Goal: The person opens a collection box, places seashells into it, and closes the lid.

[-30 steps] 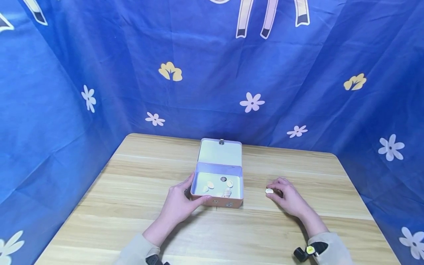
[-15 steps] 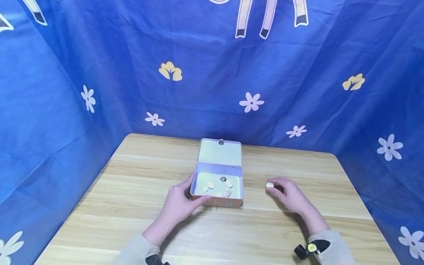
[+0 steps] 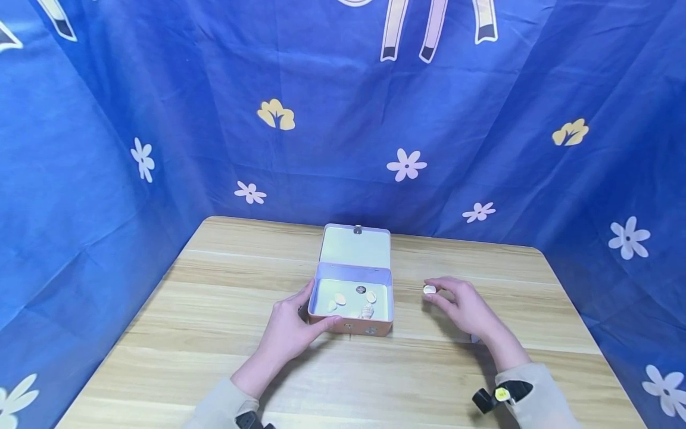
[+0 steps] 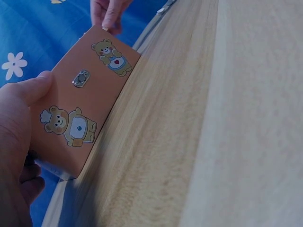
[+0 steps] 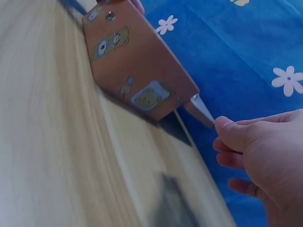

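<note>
A hinged orange tin box (image 3: 370, 329) with bear pictures stands on the table, its lid (image 3: 356, 245) tipped back. My left hand (image 3: 289, 325) grips its front left corner, thumb on the front wall (image 4: 87, 90) and fingers along the left side. Inside lie several pale seashells, among them a ridged conch-like one (image 3: 367, 311), plus a small dark round piece (image 3: 361, 289). Right of the box, my right hand (image 3: 465, 307) pinches a small white seashell (image 3: 429, 289) between thumb and fingers, above the table. In the right wrist view the thumb hides that shell.
Another small whitish piece (image 3: 474, 338) lies on the wooden table (image 3: 214, 357), partly hidden under my right wrist. A blue cloth (image 3: 332, 119) with flowers hangs behind the table and along both sides.
My right hand has lifted the white seashell and carried it slightly left and away from me, uncovering the whitish piece by the wrist. The left hand and tin box have stayed put.
</note>
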The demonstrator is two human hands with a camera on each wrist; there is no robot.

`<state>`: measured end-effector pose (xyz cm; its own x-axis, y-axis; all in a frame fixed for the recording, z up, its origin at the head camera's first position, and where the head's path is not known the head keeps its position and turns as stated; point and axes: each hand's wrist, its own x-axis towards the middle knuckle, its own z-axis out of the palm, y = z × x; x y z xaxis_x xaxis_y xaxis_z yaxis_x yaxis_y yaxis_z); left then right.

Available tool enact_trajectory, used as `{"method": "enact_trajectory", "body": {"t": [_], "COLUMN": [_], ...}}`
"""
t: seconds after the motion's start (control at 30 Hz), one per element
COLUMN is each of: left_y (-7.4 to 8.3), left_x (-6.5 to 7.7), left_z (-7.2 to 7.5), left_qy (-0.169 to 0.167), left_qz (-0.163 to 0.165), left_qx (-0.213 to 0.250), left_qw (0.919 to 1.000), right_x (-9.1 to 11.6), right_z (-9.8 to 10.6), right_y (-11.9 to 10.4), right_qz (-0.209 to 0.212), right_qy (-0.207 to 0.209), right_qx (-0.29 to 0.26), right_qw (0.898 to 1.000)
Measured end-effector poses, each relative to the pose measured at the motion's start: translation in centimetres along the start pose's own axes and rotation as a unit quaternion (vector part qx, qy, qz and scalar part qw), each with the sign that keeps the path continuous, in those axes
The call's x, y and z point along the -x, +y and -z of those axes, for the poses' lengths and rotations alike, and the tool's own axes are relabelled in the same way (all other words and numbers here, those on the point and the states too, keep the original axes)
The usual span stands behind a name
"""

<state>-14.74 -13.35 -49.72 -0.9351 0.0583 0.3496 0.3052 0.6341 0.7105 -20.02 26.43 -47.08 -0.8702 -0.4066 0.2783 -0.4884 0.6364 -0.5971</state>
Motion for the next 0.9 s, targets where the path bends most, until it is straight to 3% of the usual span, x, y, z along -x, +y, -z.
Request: {"method": "enact_trajectory", "body": {"t": [0.4, 0.9], "left_y": [0.1, 0.3], "left_x": [0.0, -0.2], "left_z": [0.0, 0.1], "left_qy": [-0.002, -0.004], "left_qz": [0.000, 0.001], "left_qx": [0.000, -0.003], "left_qw": [1.0000, 1.0000], "right_x": [-1.8, -4.6], "right_z": [-0.1, -1.7], "right_y": [-3.1, -6.1], "right_qz": [0.030, 0.078], "right_qy": [-0.009, -0.021], "right_qx": [-0.016, -0.051], "right_qw": [0.999, 0.995]}}
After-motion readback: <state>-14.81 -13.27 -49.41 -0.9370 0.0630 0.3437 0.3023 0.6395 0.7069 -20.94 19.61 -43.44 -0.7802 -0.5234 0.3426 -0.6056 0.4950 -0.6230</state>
